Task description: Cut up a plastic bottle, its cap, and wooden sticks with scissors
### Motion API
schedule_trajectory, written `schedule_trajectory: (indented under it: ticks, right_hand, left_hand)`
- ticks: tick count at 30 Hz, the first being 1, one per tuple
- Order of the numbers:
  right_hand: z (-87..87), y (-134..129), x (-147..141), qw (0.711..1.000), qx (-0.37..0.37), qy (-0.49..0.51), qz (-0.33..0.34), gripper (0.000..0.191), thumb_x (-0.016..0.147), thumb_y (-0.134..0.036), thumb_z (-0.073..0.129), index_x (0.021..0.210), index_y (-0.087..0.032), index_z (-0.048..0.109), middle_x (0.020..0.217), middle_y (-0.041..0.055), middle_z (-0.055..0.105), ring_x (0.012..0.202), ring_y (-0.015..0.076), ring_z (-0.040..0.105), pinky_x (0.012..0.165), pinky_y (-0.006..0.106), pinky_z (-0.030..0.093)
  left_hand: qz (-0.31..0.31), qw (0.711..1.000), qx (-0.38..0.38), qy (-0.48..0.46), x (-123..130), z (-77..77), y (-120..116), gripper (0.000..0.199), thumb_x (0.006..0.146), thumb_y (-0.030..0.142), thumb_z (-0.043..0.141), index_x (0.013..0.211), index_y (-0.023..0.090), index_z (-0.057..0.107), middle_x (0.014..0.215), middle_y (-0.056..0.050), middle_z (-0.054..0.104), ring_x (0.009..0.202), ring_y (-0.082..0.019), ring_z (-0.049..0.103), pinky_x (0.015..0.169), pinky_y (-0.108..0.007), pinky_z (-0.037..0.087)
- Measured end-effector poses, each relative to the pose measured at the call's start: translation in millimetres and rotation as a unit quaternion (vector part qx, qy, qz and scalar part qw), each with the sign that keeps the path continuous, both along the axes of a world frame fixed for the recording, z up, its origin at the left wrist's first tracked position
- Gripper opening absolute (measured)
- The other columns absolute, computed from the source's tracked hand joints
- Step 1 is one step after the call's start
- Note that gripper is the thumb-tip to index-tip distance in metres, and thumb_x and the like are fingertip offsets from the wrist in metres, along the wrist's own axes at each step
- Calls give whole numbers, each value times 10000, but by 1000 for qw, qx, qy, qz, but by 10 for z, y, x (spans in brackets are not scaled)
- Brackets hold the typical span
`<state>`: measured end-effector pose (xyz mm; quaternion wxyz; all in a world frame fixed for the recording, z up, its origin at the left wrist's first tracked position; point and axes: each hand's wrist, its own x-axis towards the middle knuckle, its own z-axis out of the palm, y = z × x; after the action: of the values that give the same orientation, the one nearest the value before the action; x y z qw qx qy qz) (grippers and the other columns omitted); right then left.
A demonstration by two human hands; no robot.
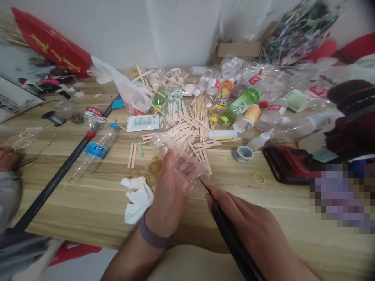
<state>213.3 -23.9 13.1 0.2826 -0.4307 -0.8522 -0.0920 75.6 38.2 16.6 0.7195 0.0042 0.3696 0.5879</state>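
My left hand (170, 191), with a grey band on its wrist, is closed around a clear plastic bottle (164, 141) tilted over the table. The bottle's wide end faces right, toward my other hand. My right hand (249, 218) grips a long black tool with a thin pointed tip (225, 224). Its tip is at the bottle's right rim; I cannot tell whether it pierces the plastic. Beyond the bottle lie loose wooden sticks (187, 130). Near my left hand are rubber bands (154, 166) and crumpled white tissue (137, 199).
Several empty plastic bottles (244, 103) crowd the back right. At right lies a red and black power tool (288, 166), beside a grey tape roll (243, 153). A blue-labelled bottle (96, 150) lies left. Another person's hand (8, 159) shows at the left edge.
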Motion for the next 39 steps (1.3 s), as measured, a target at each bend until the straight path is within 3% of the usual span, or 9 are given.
schedule_trajectory:
  ticks: [3,7,10,15,23,28,30,35,39]
  right_hand:
    - [-2,-6,6,1000,-3,-8,-1,302,1066,-146,206,1109,-118,504,760,10,743,530,121,690,419,235,496]
    - [-20,-2,4,1000,-3,2,-13,292,1078,-173,222,1122,-123,506,758,-6,739,530,112,688,433,231,494]
    - [-28,4,-2,1000,7,6,-16,296,1084,-185,220,1083,-134,512,710,-21,717,492,103,666,423,230,474]
    - [-35,4,-6,1000,4,0,-18,299,1079,-162,209,1068,-135,506,730,-6,728,499,106,672,438,229,480]
    - [-31,4,-13,1000,8,8,-21,302,1083,-178,220,1030,-153,516,732,2,728,482,108,660,433,232,458]
    - [-74,17,-10,999,11,33,-37,356,1084,-212,253,895,-183,553,605,-32,647,407,110,600,393,261,389]
    - [-107,18,-5,997,-19,68,-41,348,1070,-228,304,844,-201,566,583,-35,624,396,122,586,388,275,369]
    - [-137,57,25,968,-179,176,-31,364,1030,-242,405,699,-218,556,506,-42,583,373,107,540,376,224,378]
    - [-119,156,98,982,-154,110,-10,373,1038,-235,362,754,-216,604,572,-21,642,403,101,554,401,224,397]
  left_hand:
    - [3,1000,-11,8,2,32,-3,274,909,463,644,805,211,630,718,-9,639,574,-121,581,615,-241,528]
    - [9,998,-54,13,0,84,3,321,989,426,508,801,192,624,726,-24,635,596,-129,594,635,-247,522]
    - [4,999,-32,16,0,65,1,305,979,428,527,818,194,638,729,-21,632,600,-129,586,647,-251,520]
    - [4,1000,0,29,4,15,-17,284,846,478,714,778,216,630,730,-23,618,614,-153,579,653,-267,523]
    - [-10,999,24,35,12,9,-57,253,825,437,734,774,210,635,748,-16,635,637,-149,598,660,-263,524]
    - [29,996,18,85,72,36,-79,215,883,333,618,714,202,605,703,-3,636,640,-135,605,652,-241,522]
    - [37,994,32,96,97,53,-73,207,884,293,597,700,197,599,672,0,625,629,-133,597,664,-238,520]
    - [56,993,26,102,128,65,-55,221,895,273,559,694,184,580,647,6,618,621,-125,604,680,-238,509]
    - [38,991,46,120,109,5,-43,249,914,307,540,693,198,570,657,17,609,653,-121,611,713,-229,499]
